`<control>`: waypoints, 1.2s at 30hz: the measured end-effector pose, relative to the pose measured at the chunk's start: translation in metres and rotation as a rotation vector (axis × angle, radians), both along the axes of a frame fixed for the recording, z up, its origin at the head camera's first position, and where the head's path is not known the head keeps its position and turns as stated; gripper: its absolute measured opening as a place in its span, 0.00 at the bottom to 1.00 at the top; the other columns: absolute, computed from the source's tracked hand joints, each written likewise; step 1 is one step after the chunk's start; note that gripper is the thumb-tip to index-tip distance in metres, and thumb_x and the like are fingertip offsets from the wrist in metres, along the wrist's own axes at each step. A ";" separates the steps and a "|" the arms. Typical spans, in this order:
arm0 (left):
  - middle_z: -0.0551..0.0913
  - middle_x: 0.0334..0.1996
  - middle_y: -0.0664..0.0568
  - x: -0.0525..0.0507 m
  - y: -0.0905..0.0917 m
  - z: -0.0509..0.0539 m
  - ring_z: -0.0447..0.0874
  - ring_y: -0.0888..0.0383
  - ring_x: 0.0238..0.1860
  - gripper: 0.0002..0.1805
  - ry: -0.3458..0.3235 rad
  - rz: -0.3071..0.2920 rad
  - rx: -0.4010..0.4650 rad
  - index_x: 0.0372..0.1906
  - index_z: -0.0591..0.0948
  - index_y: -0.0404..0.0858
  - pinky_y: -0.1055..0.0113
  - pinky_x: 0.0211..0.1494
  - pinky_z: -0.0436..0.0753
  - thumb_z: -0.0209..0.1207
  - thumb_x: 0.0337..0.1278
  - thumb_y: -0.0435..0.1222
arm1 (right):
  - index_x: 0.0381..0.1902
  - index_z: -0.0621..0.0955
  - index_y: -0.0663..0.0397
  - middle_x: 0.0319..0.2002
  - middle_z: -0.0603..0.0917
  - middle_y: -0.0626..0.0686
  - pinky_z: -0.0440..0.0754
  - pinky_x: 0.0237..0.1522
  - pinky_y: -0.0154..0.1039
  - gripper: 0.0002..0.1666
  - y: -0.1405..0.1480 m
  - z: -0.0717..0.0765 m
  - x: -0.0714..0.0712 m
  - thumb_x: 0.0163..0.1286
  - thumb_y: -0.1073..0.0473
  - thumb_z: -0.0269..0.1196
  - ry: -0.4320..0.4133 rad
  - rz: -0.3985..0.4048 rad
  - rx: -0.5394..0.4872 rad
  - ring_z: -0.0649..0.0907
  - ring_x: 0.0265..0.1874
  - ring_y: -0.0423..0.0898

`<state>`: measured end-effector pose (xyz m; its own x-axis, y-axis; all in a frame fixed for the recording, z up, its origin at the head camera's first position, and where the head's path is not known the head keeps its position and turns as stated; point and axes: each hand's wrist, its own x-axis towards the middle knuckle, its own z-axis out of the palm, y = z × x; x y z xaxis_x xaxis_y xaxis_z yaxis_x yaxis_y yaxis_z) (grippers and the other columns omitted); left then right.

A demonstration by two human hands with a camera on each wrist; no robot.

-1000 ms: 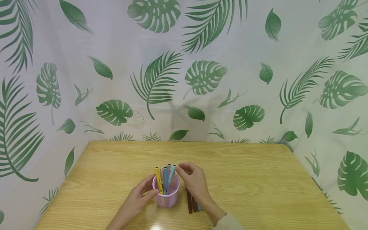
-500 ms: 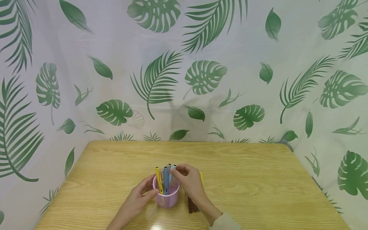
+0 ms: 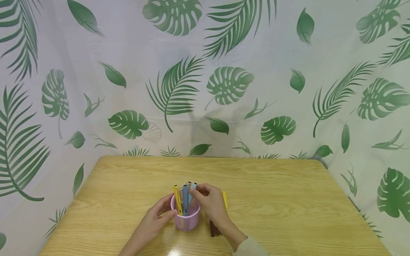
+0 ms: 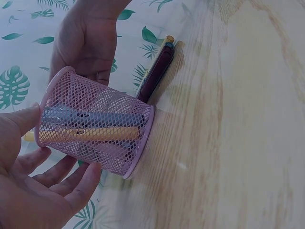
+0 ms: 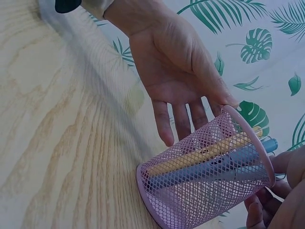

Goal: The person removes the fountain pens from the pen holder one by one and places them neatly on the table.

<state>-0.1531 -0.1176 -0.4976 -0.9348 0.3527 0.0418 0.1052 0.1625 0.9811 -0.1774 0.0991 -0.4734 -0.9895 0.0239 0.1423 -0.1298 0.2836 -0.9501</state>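
- Nearest, approx 5 o'clk in head view: pale sleeve (image 3: 250,247) on R arm; approx 6 o'clk, small patch of glare on tabletop.
- Brown pens (image 3: 213,229), lying on table approx 4 o'clk from cup, side by side, partly hidden under R hand/wrist.
- L hand (image 3: 156,217), approx 8–9 o'clk from cup: grasping it, thumb at rim on near side, fingers round far side. L-wrist view agrees, w/ fingertips against mesh.
- Pink mesh cup (image 3: 186,224), btwn both hands, lower mid of head view, upright on table, several pens inside.
- In cup: yellow pen (image 3: 177,199) at approx 10 o'clk, blue pen (image 3: 185,200) just R of it, grey pen (image 3: 189,184) behind, all roughly upright w/ tops above rim.
- Light-blue pen (image 3: 194,186), approx 1 o'clk in cup, leaning a bit to R, top above rim.
- R hand (image 3: 210,205), approx 3 o'clk from cup: pinching light-blue pen btwn thumb & fingers nr its top; lower fingers hard to see.
- Second yellow pen (image 3: 225,201), btwn 2 & 3 o'clk from cup, on table just past R hand, partly covered by it.
- Wood-grain table (image 3: 282,199) under it all, far edge at 12.
- Farthest: white sheet (image 3: 272,60) w/ green leaf prints, behind table & round both sides, 9 thru 3 o'clk.
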 end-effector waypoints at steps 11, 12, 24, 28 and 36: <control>0.76 0.67 0.36 0.001 0.001 0.001 0.74 0.40 0.67 0.32 -0.003 0.002 0.025 0.76 0.66 0.31 0.59 0.65 0.81 0.60 0.75 0.38 | 0.42 0.88 0.61 0.33 0.87 0.51 0.81 0.36 0.32 0.12 0.002 0.007 0.004 0.69 0.56 0.71 -0.010 -0.045 0.005 0.81 0.34 0.43; 0.76 0.67 0.36 0.001 0.001 0.001 0.74 0.40 0.67 0.32 -0.002 0.002 0.025 0.76 0.66 0.31 0.59 0.65 0.81 0.60 0.75 0.38 | 0.42 0.88 0.61 0.34 0.87 0.51 0.82 0.37 0.32 0.12 0.003 0.008 0.005 0.70 0.56 0.70 -0.011 -0.042 -0.005 0.82 0.35 0.43; 0.76 0.66 0.36 0.001 0.001 0.002 0.75 0.40 0.67 0.32 0.007 -0.004 0.019 0.76 0.66 0.31 0.58 0.65 0.81 0.60 0.75 0.38 | 0.46 0.87 0.61 0.41 0.88 0.52 0.84 0.47 0.40 0.14 0.012 0.017 0.009 0.73 0.55 0.68 -0.008 -0.050 -0.016 0.85 0.43 0.46; 0.76 0.66 0.36 0.001 0.000 0.001 0.75 0.40 0.66 0.31 0.013 -0.008 0.019 0.76 0.66 0.31 0.59 0.65 0.81 0.60 0.75 0.38 | 0.45 0.88 0.59 0.39 0.88 0.52 0.83 0.45 0.41 0.12 0.016 0.022 0.009 0.72 0.55 0.69 0.005 -0.085 -0.003 0.85 0.42 0.47; 0.77 0.66 0.37 0.000 0.000 0.001 0.75 0.40 0.66 0.31 0.017 -0.008 0.020 0.75 0.67 0.30 0.59 0.65 0.81 0.60 0.75 0.38 | 0.47 0.87 0.63 0.39 0.88 0.55 0.88 0.40 0.40 0.15 0.023 0.033 0.011 0.72 0.56 0.69 -0.005 -0.100 -0.082 0.86 0.39 0.48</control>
